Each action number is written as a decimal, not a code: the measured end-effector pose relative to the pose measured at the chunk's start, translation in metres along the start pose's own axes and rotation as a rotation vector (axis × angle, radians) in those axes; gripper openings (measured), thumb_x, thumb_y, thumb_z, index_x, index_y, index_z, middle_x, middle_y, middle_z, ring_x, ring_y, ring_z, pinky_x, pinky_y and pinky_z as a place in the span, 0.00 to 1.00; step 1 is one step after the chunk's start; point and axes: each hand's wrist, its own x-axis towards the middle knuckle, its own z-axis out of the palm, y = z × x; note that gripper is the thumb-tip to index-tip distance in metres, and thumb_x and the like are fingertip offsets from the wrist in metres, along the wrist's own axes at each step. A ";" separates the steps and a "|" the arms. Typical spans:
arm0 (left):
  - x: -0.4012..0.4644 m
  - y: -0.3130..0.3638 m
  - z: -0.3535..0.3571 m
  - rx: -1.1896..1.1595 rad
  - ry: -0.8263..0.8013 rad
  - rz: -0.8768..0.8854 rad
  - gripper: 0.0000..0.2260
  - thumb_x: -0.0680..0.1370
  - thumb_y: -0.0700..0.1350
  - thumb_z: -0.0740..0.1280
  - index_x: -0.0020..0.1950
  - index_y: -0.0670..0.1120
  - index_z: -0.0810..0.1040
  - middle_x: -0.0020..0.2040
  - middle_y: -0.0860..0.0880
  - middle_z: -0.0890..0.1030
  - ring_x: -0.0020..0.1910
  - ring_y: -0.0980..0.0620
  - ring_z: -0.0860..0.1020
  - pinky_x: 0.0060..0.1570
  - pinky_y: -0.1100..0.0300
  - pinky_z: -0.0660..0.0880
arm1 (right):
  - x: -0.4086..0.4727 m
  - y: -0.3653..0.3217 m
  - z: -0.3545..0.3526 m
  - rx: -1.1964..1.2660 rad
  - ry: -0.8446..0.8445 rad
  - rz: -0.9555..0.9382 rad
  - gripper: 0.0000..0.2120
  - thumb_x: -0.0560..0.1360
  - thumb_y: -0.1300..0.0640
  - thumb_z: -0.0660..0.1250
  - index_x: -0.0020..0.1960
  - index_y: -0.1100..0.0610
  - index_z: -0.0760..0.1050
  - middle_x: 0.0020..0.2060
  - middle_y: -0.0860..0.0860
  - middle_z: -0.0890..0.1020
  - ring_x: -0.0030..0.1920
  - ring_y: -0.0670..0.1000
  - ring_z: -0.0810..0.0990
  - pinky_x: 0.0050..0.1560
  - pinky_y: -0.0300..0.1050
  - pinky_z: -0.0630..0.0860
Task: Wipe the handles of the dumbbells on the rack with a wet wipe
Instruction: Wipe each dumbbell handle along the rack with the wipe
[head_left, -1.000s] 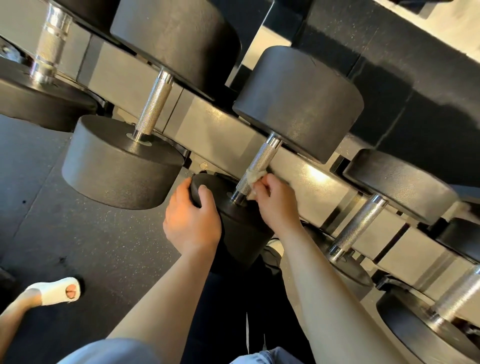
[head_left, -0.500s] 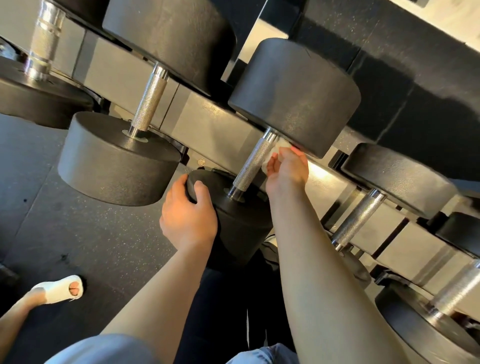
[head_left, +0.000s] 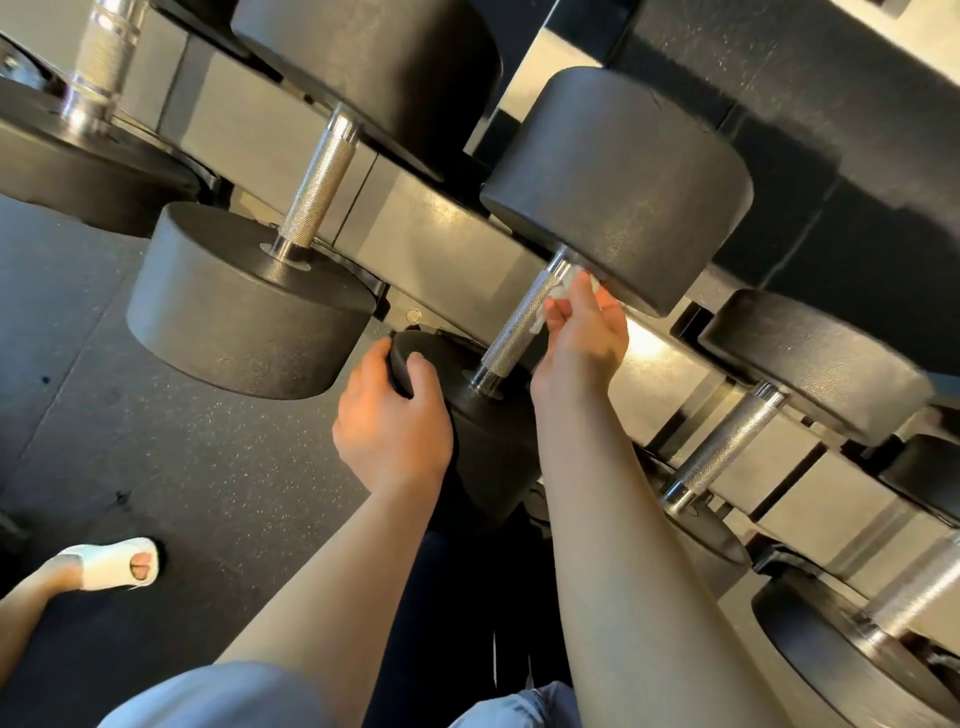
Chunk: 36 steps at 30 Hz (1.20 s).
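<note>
dumbbell handle – knurled steel bar, sits on rack btwn two big black heads, slopes up-right. rigid, grippy knurl, prob snags soft wipe; whole dumbbell looks heavy, best left on rack, worked in place. wet wipe – white, limp, bunched vs upper end of handle near far head. r hand pinches wipe, fingers curled. l hand grips rim of near head, steadying. neighbour handles unwrapped, w/o wipe.
</note>
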 end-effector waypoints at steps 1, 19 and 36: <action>0.000 0.000 0.000 0.008 0.000 -0.002 0.23 0.76 0.59 0.52 0.69 0.55 0.70 0.66 0.54 0.76 0.65 0.50 0.73 0.67 0.48 0.66 | 0.000 0.002 -0.002 -0.023 0.017 -0.030 0.05 0.77 0.61 0.66 0.52 0.60 0.75 0.46 0.53 0.79 0.41 0.47 0.79 0.37 0.32 0.76; 0.000 0.000 -0.001 0.021 -0.014 -0.002 0.26 0.74 0.61 0.50 0.70 0.55 0.70 0.66 0.52 0.75 0.65 0.48 0.72 0.67 0.48 0.66 | 0.000 0.024 -0.031 -0.699 -0.213 -0.284 0.10 0.68 0.65 0.74 0.36 0.56 0.74 0.43 0.53 0.80 0.36 0.46 0.79 0.32 0.33 0.75; 0.001 -0.001 -0.001 0.012 -0.013 0.006 0.22 0.78 0.58 0.53 0.70 0.55 0.69 0.67 0.52 0.75 0.65 0.48 0.73 0.66 0.44 0.67 | 0.001 0.014 -0.038 -0.665 -0.237 -0.035 0.08 0.70 0.65 0.73 0.43 0.57 0.75 0.40 0.50 0.81 0.37 0.45 0.77 0.30 0.30 0.73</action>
